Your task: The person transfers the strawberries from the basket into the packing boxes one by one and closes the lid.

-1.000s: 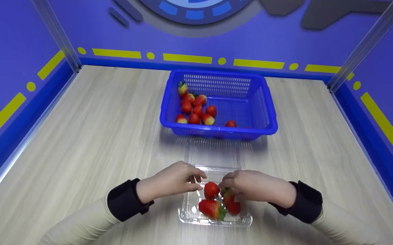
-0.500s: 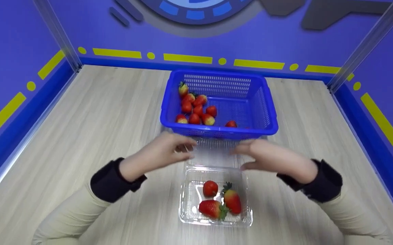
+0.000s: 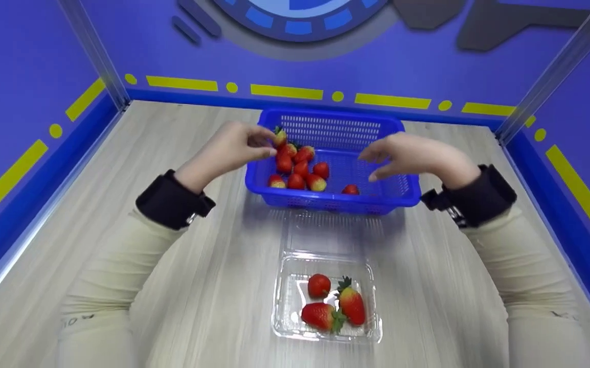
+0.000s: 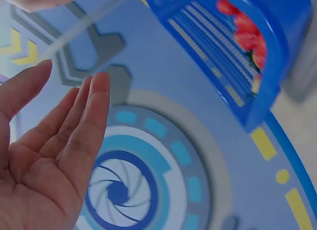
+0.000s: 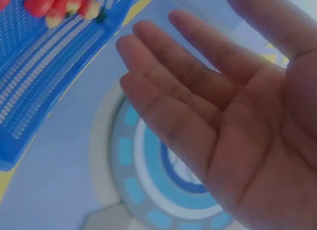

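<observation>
Three strawberries [image 3: 317, 315] in a clear box [image 3: 294, 296], near middle of a pale table [image 3: 213, 306]: one far, one near w/ leaves pointing right, one at right w/ leaves pointing far. Lid [image 3: 320, 237] folded out flat to far side, up to near edge of a blue basket [image 3: 333, 198]. More fruit [image 3: 301, 168] in basket, mostly heaped left; at least one off by near side, right of rest.

Left hand [image 3: 229, 149] at basket's left end, thumb & fingers wide apart, palm bare, tips nr far end of heap; can't tell if touching. Right hand [image 3: 417, 157] over basket's right part, a bit blurred, fingers long, thumb well apart, palm bare too. Cream sleeves [image 3: 116, 255], black bands [image 3: 172, 202] at wrists.

Table top streaky, grain running near to far, soft shadow under basket. Closed in on three sides by purple-blue panels: left wall [image 3: 14, 61], right wall [image 3: 581, 112], far wall [image 3: 182, 61], all w/ yellow dashes [image 3: 286, 92] & dots low down. Round gray-&-blue emblem [image 3: 297, 28] mid far wall, cut off at top in head view; dark gray shapes [image 3: 479, 38] to right. Metal posts [image 3: 553, 79] at both far corners.
</observation>
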Demonstrator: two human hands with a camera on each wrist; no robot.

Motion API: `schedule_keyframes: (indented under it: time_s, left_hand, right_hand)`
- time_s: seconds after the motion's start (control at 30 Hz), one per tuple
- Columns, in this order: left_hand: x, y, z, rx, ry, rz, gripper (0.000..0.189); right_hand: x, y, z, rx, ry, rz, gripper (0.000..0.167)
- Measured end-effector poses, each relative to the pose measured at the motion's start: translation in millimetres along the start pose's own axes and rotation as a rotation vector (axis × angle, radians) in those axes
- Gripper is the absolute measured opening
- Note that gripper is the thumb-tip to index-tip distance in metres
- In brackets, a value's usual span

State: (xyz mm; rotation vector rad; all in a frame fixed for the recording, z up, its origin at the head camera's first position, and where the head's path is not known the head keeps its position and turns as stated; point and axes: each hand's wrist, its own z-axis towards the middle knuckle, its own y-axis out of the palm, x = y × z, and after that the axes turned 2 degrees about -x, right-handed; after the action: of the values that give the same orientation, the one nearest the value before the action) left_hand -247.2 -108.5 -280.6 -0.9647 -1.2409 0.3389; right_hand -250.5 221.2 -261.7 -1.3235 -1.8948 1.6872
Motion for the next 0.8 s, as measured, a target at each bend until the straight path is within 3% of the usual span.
schedule_keyframes:
  time_s: [0.27, 0.6, 0.77, 0.8]
  left_hand:
    - [-35.3, -2.2, 40.5, 0.083, -0.094, -0.020, 0.040]
    - [-73.2, 22.4, 68.0, 0.124, -0.217, -0.048, 0.044]
    - [-82.7, 27.7, 77.2, 0.151, -0.291, -0.020, 0.047]
    - [-84.2, 28.7, 78.3, 0.151, -0.305, -0.015, 0.047]
  right_hand:
    - [37, -6, 44.8, -0.097, 0.152, -0.032, 0.044]
    - [70, 13, 88.5, -0.224, 0.272, -0.098, 0.045]
    - [82, 21, 100.3, -0.381, 0.339, -0.126, 0.039]
    - [84, 24, 102.1, -0.424, 0.361, -0.134, 0.030]
